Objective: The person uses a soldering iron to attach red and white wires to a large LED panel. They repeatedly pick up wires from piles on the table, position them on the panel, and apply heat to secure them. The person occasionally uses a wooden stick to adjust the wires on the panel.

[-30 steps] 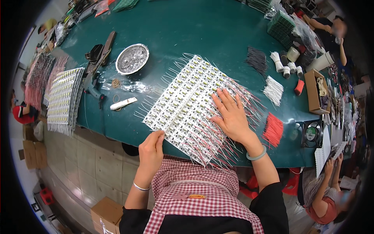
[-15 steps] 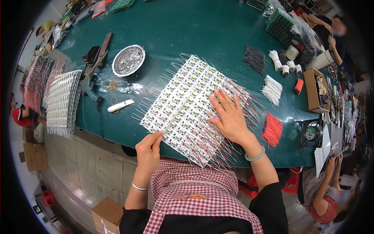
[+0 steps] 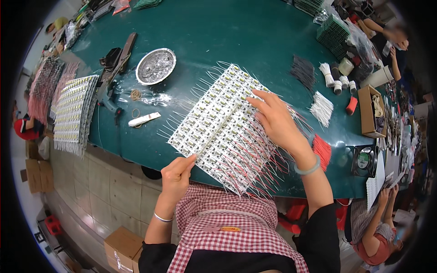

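Observation:
A white panel of small circuit boards [image 3: 207, 122] lies slantwise on the green table, its near corner at the table's front edge. White wires stick out along its left side, and red and white wires [image 3: 259, 168] fan out over its right half. A seam runs through the panel's middle. My left hand [image 3: 176, 175] is closed in a pinch on the panel's near left edge, at the end of this seam. Over the panel's far right part is my right hand [image 3: 280, 123], fingers stretched out and holding nothing; whether the fingertips touch the boards I cannot tell.
To the left are a metal bowl [image 3: 155, 67] of solder-like pieces, a white tube [image 3: 144, 119], a soldering-gun-like tool [image 3: 109, 107] and stacked wired panels [image 3: 75, 113]. Black [image 3: 303, 72], white [image 3: 322, 109] and red wire bundles [image 3: 322, 151], a cardboard box [image 3: 368, 111] and a fan [image 3: 364, 160] stand right.
My right hand has turned, its fingers now pointing more to the left across the panel's far part. My left hand keeps its pinch at the near edge. The whole view has shifted slightly.

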The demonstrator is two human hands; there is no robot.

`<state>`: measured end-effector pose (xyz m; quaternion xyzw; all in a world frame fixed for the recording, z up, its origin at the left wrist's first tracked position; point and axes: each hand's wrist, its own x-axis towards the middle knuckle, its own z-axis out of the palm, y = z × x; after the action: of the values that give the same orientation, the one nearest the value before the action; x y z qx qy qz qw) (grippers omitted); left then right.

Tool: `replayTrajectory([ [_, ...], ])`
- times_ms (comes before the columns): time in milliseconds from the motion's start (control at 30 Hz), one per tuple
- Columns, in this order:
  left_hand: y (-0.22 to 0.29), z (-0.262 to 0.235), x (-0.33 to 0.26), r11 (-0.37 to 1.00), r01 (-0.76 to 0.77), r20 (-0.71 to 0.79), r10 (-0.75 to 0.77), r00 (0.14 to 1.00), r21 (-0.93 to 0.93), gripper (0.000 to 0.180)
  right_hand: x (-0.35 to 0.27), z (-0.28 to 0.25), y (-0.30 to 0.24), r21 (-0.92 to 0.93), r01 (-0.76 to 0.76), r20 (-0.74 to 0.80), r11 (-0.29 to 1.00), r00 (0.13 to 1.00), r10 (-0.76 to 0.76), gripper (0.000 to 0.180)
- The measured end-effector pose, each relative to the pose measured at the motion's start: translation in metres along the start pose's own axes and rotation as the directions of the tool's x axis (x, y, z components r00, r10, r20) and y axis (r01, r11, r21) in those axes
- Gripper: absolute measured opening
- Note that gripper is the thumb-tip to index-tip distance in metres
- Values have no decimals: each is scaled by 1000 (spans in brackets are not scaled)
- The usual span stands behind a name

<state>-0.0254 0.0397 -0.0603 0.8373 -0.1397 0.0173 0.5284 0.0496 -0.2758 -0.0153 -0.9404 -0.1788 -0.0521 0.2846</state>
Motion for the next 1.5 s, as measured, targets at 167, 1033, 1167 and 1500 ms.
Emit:
replayTrajectory([
  [167, 9, 3, 3, 987, -102, 19, 101, 995, 125, 29, 30, 26, 18, 178, 80, 9, 981, 997, -83, 33],
  [1033, 25, 12, -7, 964, 263, -51, -262, 964, 28, 13, 25, 43, 23, 301, 29, -82, 953, 997, -4, 22],
  [1167, 29, 10, -8, 967, 243, -20, -242, 970, 71, 12, 25, 45, 24, 282, 63, -115, 957, 993, -31, 21],
  [1500, 22, 12, -11, 936, -152, 29, 150, 988, 318, 24, 24, 44, 28, 430, 15, -114, 903, 993, 37, 20],
])
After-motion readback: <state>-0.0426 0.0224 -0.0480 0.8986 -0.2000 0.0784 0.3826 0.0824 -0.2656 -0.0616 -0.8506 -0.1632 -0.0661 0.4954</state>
